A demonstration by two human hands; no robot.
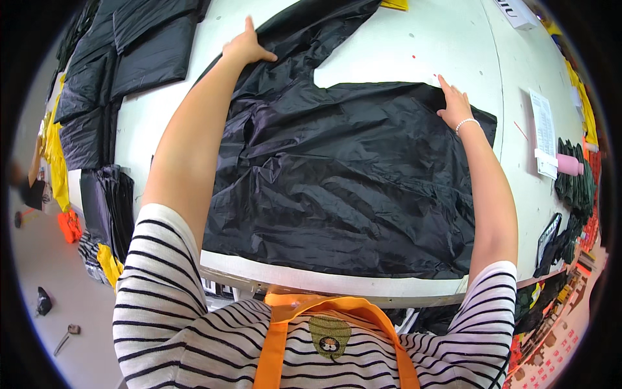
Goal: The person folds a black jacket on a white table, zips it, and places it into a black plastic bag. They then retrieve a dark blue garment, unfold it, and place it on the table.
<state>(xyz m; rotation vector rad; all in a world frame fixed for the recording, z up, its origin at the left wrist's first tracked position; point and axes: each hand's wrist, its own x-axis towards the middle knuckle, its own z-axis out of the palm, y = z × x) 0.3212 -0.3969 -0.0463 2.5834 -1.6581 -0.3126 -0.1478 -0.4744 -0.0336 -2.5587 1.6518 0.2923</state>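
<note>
A black, thin, shiny garment (343,175) lies spread on the white table, creased across its body, with one sleeve (324,32) stretching toward the far edge. My left hand (246,47) rests on the garment near the base of that sleeve, thumb and fingers apart. At the garment's far right edge, my right hand (455,107) lies with its fingers spread, wearing a beaded bracelet at the wrist. Neither hand pinches the fabric; both palms face down.
Folded black garments (155,52) are stacked at the far left, with more black fabric (107,207) draped over the left edge. Paper sheets (543,129), a pink bottle (570,165) and dark green fabric (573,185) sit at right. A white box (516,13) stands far right.
</note>
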